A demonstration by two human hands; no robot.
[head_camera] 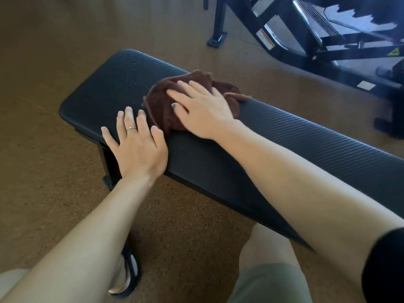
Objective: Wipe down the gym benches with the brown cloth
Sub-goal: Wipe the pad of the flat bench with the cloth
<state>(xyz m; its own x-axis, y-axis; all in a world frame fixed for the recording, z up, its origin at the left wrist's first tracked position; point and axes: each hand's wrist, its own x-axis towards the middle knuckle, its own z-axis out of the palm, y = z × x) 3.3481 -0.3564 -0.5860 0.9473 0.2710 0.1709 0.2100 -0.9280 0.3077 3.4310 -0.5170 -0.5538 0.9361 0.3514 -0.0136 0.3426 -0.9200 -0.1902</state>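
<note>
Brown cloth (166, 103), bunched, dark, fuzzy

1. Thin ring (131, 129) on the left hand (140, 147).
2. Black sleeve (384, 267) up the right arm, forearms bare.
3. Olive-ish shorts (271, 285).
4. Black slide sandal (129, 274).
</note>
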